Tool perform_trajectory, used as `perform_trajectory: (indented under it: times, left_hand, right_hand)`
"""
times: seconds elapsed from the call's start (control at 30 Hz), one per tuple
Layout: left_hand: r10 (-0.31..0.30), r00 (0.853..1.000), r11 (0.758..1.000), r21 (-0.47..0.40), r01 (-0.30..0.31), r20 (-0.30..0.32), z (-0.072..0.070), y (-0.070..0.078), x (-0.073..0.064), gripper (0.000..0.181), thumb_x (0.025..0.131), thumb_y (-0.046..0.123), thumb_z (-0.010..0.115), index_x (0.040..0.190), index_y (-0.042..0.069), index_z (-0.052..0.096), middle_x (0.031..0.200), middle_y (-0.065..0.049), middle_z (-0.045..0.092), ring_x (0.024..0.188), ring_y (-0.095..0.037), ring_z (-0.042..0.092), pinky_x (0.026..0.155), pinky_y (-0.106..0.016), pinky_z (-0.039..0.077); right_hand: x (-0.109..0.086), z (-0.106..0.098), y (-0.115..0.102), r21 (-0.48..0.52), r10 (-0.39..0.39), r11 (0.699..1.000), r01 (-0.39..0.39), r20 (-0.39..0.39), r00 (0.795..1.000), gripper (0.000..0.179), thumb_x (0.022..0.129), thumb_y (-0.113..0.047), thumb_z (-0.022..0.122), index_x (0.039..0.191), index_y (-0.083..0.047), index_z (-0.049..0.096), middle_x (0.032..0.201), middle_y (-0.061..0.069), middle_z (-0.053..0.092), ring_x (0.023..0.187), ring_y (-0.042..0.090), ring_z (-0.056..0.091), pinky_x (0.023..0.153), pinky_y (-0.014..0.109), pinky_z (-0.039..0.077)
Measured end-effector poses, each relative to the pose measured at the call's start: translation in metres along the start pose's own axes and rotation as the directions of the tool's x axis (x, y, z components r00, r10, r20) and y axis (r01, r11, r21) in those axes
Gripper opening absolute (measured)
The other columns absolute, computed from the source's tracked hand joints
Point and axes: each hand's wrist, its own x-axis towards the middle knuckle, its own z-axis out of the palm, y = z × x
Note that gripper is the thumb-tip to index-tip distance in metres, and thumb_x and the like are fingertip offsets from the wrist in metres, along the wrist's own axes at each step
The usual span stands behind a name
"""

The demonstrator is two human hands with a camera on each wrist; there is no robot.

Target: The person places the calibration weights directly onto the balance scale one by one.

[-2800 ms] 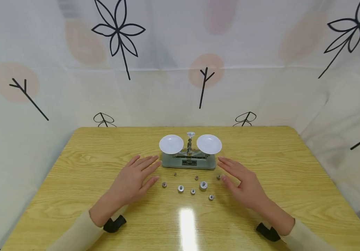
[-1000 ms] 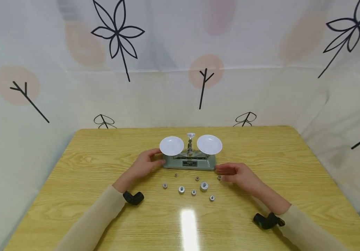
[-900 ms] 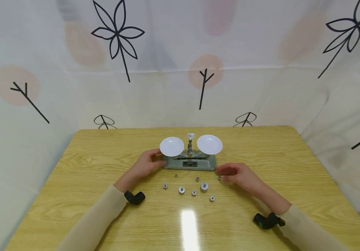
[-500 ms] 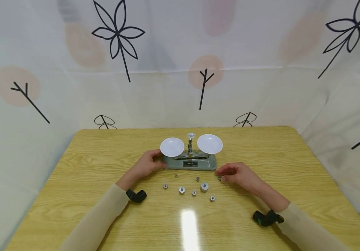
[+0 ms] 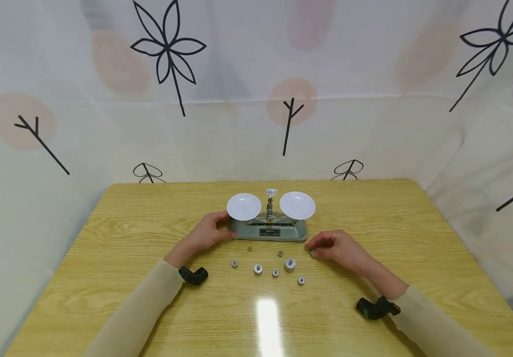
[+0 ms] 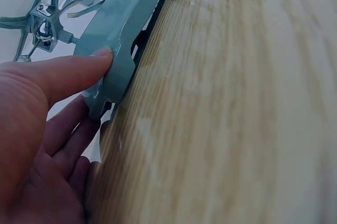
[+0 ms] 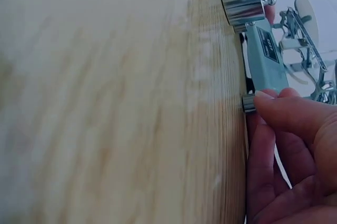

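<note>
A balance scale (image 5: 269, 231) with a grey-green base and two white pans stands at the middle of the table. My left hand (image 5: 205, 233) grips the left end of its base; in the left wrist view the thumb (image 6: 87, 71) lies on the front and the fingers reach behind. By the base's right front corner, my right hand (image 5: 339, 249) pinches a small metal weight (image 5: 311, 252) with curled fingers. The right wrist view has the thumb tip against this weight (image 7: 249, 103), which stands at the table surface. Both pans are bare.
Several metal weights of different sizes stand in front of the scale, the largest weight (image 5: 289, 264) right of centre and another weight (image 5: 258, 269) to its left. The wooden table (image 5: 149, 208) ends at a patterned cloth (image 5: 221, 139) behind.
My left hand has moved in from the table and taken hold of the scale's left end. My right hand's fingers have curled and closed in on the rightmost small weight. The scale stays put.
</note>
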Motion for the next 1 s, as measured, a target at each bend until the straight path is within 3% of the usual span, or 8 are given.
perform_trajectory:
  times: [0.33,0.6,1.0]
  left_hand:
    - [0.010,1.000,1.000,0.019,-0.010,0.001,0.003,-0.005,0.003,0.060,0.083,0.008,0.080,0.138,0.000,0.057,0.138,-0.015,0.058,0.135,-0.030,0.045,0.114,-0.049,0.030]
    - [-0.012,1.000,1.000,0.027,0.013,-0.003,0.003,-0.004,0.002,0.061,0.083,0.008,0.080,0.139,0.001,0.057,0.139,-0.014,0.057,0.136,-0.030,0.044,0.114,-0.048,0.030]
    - [-0.023,1.000,0.999,0.031,0.023,-0.006,0.002,0.005,-0.002,0.061,0.084,0.007,0.080,0.139,0.000,0.056,0.140,-0.016,0.056,0.136,-0.031,0.043,0.114,-0.050,0.030]
  right_hand:
    - [-0.001,0.005,0.000,-0.101,-0.064,0.993,0.063,-0.005,0.998,0.012,0.087,-0.007,0.077,0.098,-0.012,0.077,0.101,0.001,0.074,0.097,0.016,0.067,0.082,0.024,0.053]
    - [-0.002,0.006,-0.001,-0.129,-0.118,0.985,0.116,-0.010,0.993,0.014,0.087,-0.004,0.076,0.099,-0.010,0.077,0.101,0.002,0.074,0.094,0.014,0.067,0.078,0.025,0.054]
    - [-0.005,0.005,-0.004,-0.161,-0.072,0.985,0.064,-0.049,0.996,0.013,0.087,-0.006,0.076,0.100,-0.009,0.076,0.100,0.003,0.072,0.087,0.017,0.062,0.071,0.025,0.051]
